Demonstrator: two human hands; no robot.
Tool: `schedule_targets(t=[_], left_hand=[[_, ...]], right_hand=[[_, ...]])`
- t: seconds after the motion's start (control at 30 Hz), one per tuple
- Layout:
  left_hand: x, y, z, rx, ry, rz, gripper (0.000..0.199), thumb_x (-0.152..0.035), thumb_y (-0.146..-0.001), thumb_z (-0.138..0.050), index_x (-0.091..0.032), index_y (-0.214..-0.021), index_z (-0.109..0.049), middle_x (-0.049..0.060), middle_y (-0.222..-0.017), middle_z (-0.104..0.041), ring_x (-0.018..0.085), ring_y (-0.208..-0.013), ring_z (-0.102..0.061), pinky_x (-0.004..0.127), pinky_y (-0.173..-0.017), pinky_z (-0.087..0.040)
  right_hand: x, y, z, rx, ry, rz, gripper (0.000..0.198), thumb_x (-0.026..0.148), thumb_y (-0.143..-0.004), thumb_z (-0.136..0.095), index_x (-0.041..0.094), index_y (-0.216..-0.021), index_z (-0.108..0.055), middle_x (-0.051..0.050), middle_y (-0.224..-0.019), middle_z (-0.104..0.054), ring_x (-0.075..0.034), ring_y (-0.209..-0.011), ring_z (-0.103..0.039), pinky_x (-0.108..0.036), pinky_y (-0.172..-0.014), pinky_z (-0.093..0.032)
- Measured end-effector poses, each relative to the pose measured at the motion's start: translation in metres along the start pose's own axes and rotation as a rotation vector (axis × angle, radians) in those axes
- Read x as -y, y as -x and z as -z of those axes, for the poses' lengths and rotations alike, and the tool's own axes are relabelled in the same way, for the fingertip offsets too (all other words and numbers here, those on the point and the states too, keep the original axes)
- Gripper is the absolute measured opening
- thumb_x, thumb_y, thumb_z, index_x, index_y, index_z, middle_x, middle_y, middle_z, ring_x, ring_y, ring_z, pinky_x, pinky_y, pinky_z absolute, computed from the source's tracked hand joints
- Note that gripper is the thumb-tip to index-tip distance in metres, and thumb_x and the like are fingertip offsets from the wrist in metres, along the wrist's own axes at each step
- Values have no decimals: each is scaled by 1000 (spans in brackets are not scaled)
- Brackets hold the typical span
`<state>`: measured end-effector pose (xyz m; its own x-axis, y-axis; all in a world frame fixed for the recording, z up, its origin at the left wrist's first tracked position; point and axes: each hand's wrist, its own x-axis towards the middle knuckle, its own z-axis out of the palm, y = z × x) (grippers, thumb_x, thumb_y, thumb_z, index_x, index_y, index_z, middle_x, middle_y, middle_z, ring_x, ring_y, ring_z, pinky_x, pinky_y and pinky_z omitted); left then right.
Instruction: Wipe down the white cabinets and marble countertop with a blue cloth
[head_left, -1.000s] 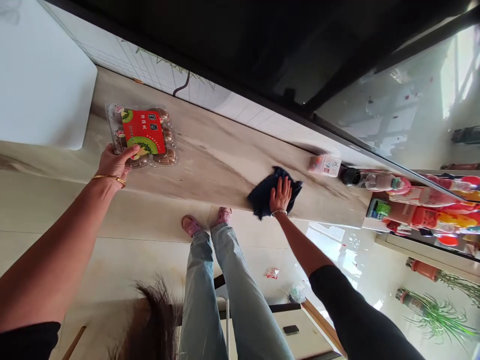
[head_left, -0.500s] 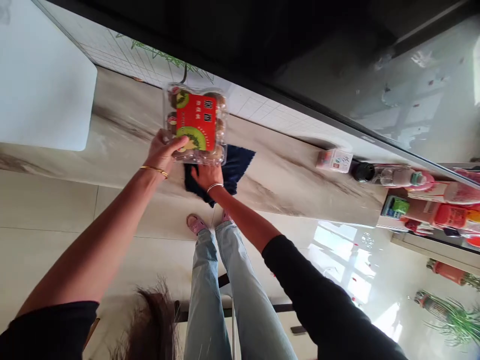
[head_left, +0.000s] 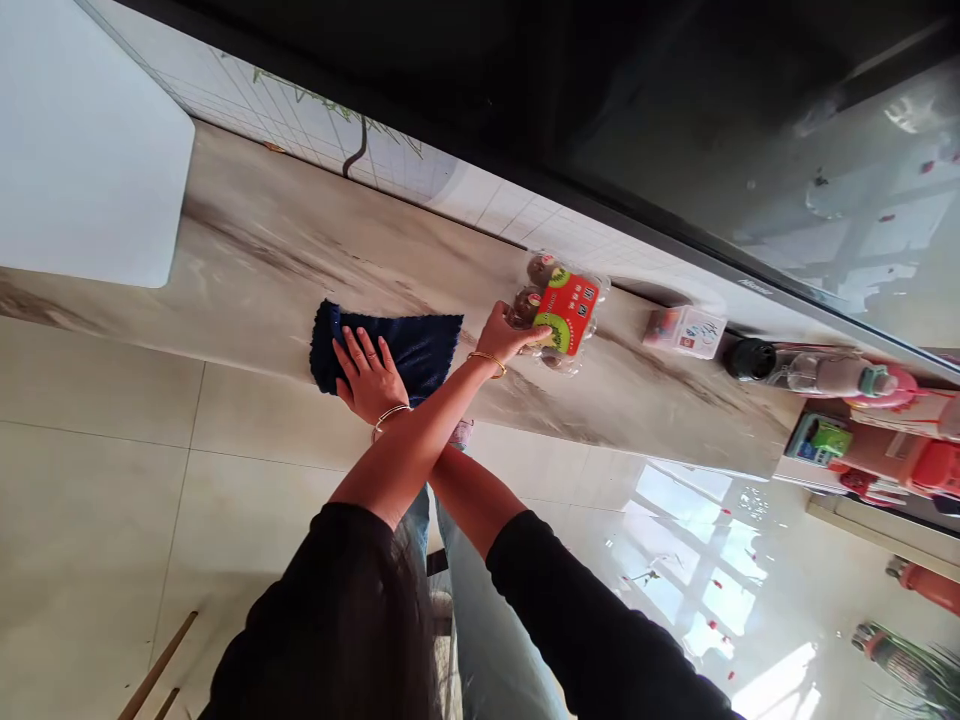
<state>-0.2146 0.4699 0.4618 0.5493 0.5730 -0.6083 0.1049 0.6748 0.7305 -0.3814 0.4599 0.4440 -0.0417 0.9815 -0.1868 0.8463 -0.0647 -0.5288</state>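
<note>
1. L hand (head_left: 506,335), w/ a thin gold bracelet (head_left: 487,362), has its fingers wrapped round the L side of a clear plastic box of brown kiwis w/ a red & green label (head_left: 576,310). Thumb is on top, by the label.
2. The kiwi box is over the long, pale stone bench w/ brown streaks (head_left: 255,235), R of the middle. Can't tell if its bottom touches the bench.
3. R hand (head_left: 373,380), w/ a thin silver bracelet (head_left: 390,410), lies flat on a dark blue cloth w/ zigzag edges (head_left: 427,350). Its fingers are long & spread, not gripping.
4. The cloth lies on the bench, L of the kiwi box, & gets to the near edge.
5. Arms are crossed: L arm goes over R arm, so L hand is on the R & R hand on the L.
6. Just R of the kiwi box, at the far side, is a small white & pink box (head_left: 686,332). Next is a round black thing (head_left: 750,358), then a clear bottle w/ a green cap (head_left: 829,375).
7. Far L: a big smooth white panel w/ round corners (head_left: 82,150).
8. Far side, up top: a big shiny black screen (head_left: 450,90).
</note>
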Motion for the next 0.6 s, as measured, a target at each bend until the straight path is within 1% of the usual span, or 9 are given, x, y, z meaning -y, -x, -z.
schedule_targets(t=[0.07,0.17,0.3,0.47,0.53,0.6], left_hand=[[9,-1,-17,11,-110,17,64,-31,-58,-97,-23,-88,-41,-1,-87,-67,17,-88,-67,30,-83,-53],[17,-1,-31,39,-264,32,65,-37,-59,-96,-23,-91,-42,1,-94,-66,20,-92,-66,31,-83,-52],[20,-1,-35,57,-371,12,65,-37,-60,-95,-23,-93,-41,2,-97,-66,23,-96,-66,32,-81,-50],[22,-1,-35,53,-411,4,64,-40,-62,-94,-24,-94,-40,2,-97,-66,23,-94,-65,31,-77,-48],[24,-1,-38,58,-471,-2,63,-44,-66,-92,-24,-98,-41,2,-95,-65,24,-91,-66,32,-75,-48],[27,0,-40,58,-568,-48,59,-48,-72,-87,-23,-102,-42,4,-95,-65,25,-90,-66,33,-74,-49]], right_hand=[[-1,1,-1,-21,-14,11,61,34,-107,-34,12,-164,-28,-11,-174,-16,-27,-163,-11,-49,-133,-4],[-3,1,-3,-48,9,35,61,35,-108,-33,12,-164,-29,-12,-174,-17,-28,-162,-12,-49,-132,-4],[-5,2,-4,-49,7,40,60,36,-109,-33,12,-164,-28,-11,-174,-16,-27,-162,-12,-49,-133,-5],[-4,1,0,-23,-83,21,60,33,-107,-38,11,-163,-29,-10,-174,-16,-25,-163,-10,-48,-133,-4],[-4,2,1,-24,-83,26,61,33,-108,-38,11,-163,-29,-10,-174,-16,-25,-163,-9,-49,-133,-6],[-4,2,0,-24,-58,24,60,33,-108,-34,12,-164,-28,-10,-174,-16,-26,-163,-10,-50,-133,-7]])
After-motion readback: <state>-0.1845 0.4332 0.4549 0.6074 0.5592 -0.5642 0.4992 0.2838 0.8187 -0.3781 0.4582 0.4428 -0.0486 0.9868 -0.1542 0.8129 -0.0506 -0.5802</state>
